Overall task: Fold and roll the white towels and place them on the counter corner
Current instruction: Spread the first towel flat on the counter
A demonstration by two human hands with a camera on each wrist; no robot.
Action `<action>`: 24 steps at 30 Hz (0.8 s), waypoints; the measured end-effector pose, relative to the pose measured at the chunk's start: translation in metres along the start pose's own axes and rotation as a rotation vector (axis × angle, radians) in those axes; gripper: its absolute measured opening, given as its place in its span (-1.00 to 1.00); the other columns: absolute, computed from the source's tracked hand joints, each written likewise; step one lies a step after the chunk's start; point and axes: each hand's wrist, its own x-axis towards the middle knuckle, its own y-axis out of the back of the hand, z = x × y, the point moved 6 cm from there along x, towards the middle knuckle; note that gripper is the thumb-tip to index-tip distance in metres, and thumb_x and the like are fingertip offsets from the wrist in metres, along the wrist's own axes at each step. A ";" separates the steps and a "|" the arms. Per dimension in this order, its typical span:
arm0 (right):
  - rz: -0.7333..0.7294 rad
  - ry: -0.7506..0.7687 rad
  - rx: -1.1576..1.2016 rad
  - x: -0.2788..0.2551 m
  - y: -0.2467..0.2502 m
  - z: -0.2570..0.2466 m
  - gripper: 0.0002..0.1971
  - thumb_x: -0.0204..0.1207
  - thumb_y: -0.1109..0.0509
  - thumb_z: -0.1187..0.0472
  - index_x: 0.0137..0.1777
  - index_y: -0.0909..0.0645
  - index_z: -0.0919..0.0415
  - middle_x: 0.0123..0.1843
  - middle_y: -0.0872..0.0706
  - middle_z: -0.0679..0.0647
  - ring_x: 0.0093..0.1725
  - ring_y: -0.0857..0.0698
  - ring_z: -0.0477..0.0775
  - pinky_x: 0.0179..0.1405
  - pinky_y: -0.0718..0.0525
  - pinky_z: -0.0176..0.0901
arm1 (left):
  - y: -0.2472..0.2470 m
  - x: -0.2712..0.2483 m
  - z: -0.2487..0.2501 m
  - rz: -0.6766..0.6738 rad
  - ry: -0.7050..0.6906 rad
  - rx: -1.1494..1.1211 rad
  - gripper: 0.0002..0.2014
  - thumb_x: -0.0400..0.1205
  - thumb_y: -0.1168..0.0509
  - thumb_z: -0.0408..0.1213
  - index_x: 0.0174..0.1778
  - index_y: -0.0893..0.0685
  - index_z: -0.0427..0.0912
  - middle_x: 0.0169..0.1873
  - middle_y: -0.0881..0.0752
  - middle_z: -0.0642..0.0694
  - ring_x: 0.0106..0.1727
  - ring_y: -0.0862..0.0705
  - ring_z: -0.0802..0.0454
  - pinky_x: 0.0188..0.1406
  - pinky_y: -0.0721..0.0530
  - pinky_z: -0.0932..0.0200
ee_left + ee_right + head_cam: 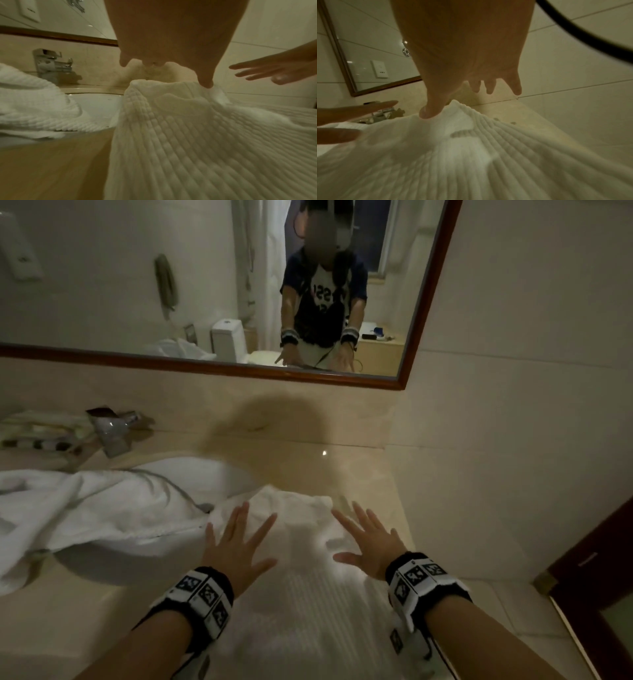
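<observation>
Fingers spread, the left hand (236, 546) and right hand (368, 542) lie released over the ribbed towel (294, 542), gripping nothing. The towel sits on the counter (359, 470), its far edge rumpled. At left, a second towel (85, 508) spills into the sink (205, 477). Bare counter runs far and right to the wall corner.

The towel (294, 546) under the hands is white with a ribbed, waffle-like weave running in long raised lines, and the second towel (85, 508) heaped over the white sink (191, 474) is the same white. The tabletop (342, 467) is glossy beige stone. The mirror frame (424, 313) is dark reddish-brown, and both wristbands (202, 597) are black with black-and-white square markers.
</observation>
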 end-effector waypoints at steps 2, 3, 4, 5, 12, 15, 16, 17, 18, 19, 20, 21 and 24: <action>0.028 0.036 -0.012 0.036 0.017 -0.001 -0.26 0.58 -0.11 -0.27 0.61 0.26 -0.28 0.70 0.31 0.02 0.69 0.15 0.14 0.58 -0.07 0.27 | 0.004 0.030 -0.010 0.001 0.106 0.018 -0.21 0.51 0.18 0.45 0.49 0.48 0.29 0.64 0.32 -0.20 0.67 0.24 -0.13 0.56 0.04 -0.36; 0.037 0.060 -0.015 0.055 0.025 -0.002 -0.29 0.60 -0.08 -0.25 0.62 0.25 -0.25 0.70 0.26 0.06 0.69 0.12 0.15 0.59 -0.08 0.21 | 0.007 0.046 -0.016 -0.001 0.148 0.007 -0.25 0.55 0.15 0.40 0.52 0.44 0.30 0.64 0.27 -0.23 0.68 0.19 -0.15 0.56 0.02 -0.35; 0.030 0.075 -0.013 0.070 0.029 -0.004 -0.30 0.61 -0.07 -0.25 0.62 0.25 -0.24 0.71 0.22 0.09 0.69 0.08 0.18 0.60 -0.08 0.17 | 0.005 0.057 -0.022 -0.019 0.187 -0.019 -0.27 0.57 0.15 0.38 0.53 0.41 0.32 0.64 0.23 -0.25 0.68 0.13 -0.17 0.56 0.00 -0.33; 0.008 0.084 -0.002 0.086 0.031 -0.007 -0.29 0.60 -0.08 -0.25 0.62 0.25 -0.25 0.71 0.19 0.12 0.68 0.05 0.20 0.61 -0.09 0.17 | 0.003 0.068 -0.027 -0.045 0.222 -0.042 -0.28 0.57 0.16 0.37 0.53 0.40 0.33 0.64 0.17 -0.27 0.67 0.06 -0.20 0.56 -0.04 -0.30; -0.136 0.141 0.068 0.131 -0.010 -0.046 -0.11 0.45 -0.27 -0.32 0.63 0.19 -0.21 0.57 -0.17 0.26 0.48 -0.27 0.39 0.49 -0.31 0.21 | -0.027 0.089 -0.029 -0.156 0.188 -0.193 -0.27 0.52 0.22 0.43 0.54 0.36 0.33 0.52 -0.15 -0.34 0.50 -0.27 -0.31 0.53 -0.22 -0.13; -0.127 0.128 0.131 0.127 -0.015 -0.049 -0.11 0.39 -0.36 -0.30 0.62 0.06 -0.25 0.46 -0.26 0.26 0.42 -0.33 0.36 0.46 -0.36 0.14 | -0.022 0.082 -0.031 -0.161 0.130 -0.173 0.08 0.10 0.58 0.64 0.58 0.31 0.25 0.48 -0.18 -0.26 0.41 -0.38 -0.21 0.43 -0.37 0.02; -0.112 0.140 0.123 0.124 -0.014 -0.049 -0.12 0.37 -0.38 -0.30 0.61 0.02 -0.25 0.43 -0.28 0.24 0.41 -0.35 0.34 0.45 -0.39 0.11 | -0.018 0.079 -0.029 -0.153 0.110 -0.153 0.03 0.21 0.47 0.63 0.60 0.28 0.21 0.50 -0.17 -0.25 0.42 -0.38 -0.19 0.40 -0.39 0.05; -0.090 0.161 0.109 0.120 -0.009 -0.051 -0.12 0.36 -0.40 -0.31 0.61 -0.01 -0.26 0.41 -0.31 0.22 0.39 -0.38 0.31 0.42 -0.42 0.07 | -0.012 0.075 -0.027 -0.142 0.089 -0.128 -0.11 0.41 0.25 0.54 0.61 0.24 0.18 0.52 -0.15 -0.23 0.44 -0.37 -0.17 0.39 -0.41 0.06; -0.065 0.183 0.086 0.116 -0.001 -0.052 -0.11 0.34 -0.41 -0.32 0.60 -0.03 -0.27 0.38 -0.35 0.20 0.37 -0.41 0.29 0.39 -0.44 0.03 | -0.003 0.073 -0.025 -0.120 0.075 -0.109 -0.19 0.54 0.05 0.39 0.62 0.20 0.16 0.53 -0.15 -0.22 0.44 -0.39 -0.17 0.37 -0.43 0.05; -0.036 0.202 0.045 0.111 0.011 -0.052 -0.11 0.32 -0.41 -0.34 0.60 -0.04 -0.28 0.36 -0.38 0.18 0.36 -0.44 0.27 0.36 -0.44 0.02 | 0.007 0.070 -0.024 -0.096 0.059 -0.087 -0.21 0.58 -0.06 0.29 0.63 0.17 0.16 0.53 -0.16 -0.22 0.42 -0.42 -0.18 0.33 -0.47 0.04; -0.007 0.211 -0.017 0.107 0.026 -0.048 -0.10 0.31 -0.39 -0.37 0.60 -0.03 -0.28 0.36 -0.41 0.18 0.34 -0.45 0.27 0.33 -0.43 0.02 | 0.020 0.067 -0.023 -0.079 0.043 -0.058 -0.21 0.58 -0.10 0.26 0.63 0.16 0.17 0.53 -0.17 -0.23 0.40 -0.45 -0.19 0.30 -0.51 0.02; 0.026 0.212 -0.099 0.101 0.044 -0.043 -0.08 0.30 -0.36 -0.41 0.60 0.00 -0.29 0.36 -0.42 0.19 0.33 -0.47 0.26 0.32 -0.42 0.03 | 0.037 0.065 -0.022 -0.061 0.032 -0.035 -0.21 0.58 -0.10 0.26 0.63 0.16 0.18 0.54 -0.15 -0.23 0.40 -0.46 -0.20 0.30 -0.53 0.00; 0.190 0.157 -0.297 0.076 0.121 -0.020 -0.02 0.27 -0.30 -0.48 0.62 0.11 -0.27 0.39 -0.42 0.25 0.29 -0.48 0.25 0.31 -0.35 0.07 | 0.105 0.069 -0.011 0.093 -0.037 0.001 -0.22 0.58 -0.09 0.26 0.63 0.16 0.18 0.56 -0.13 -0.23 0.45 -0.42 -0.22 0.31 -0.49 0.02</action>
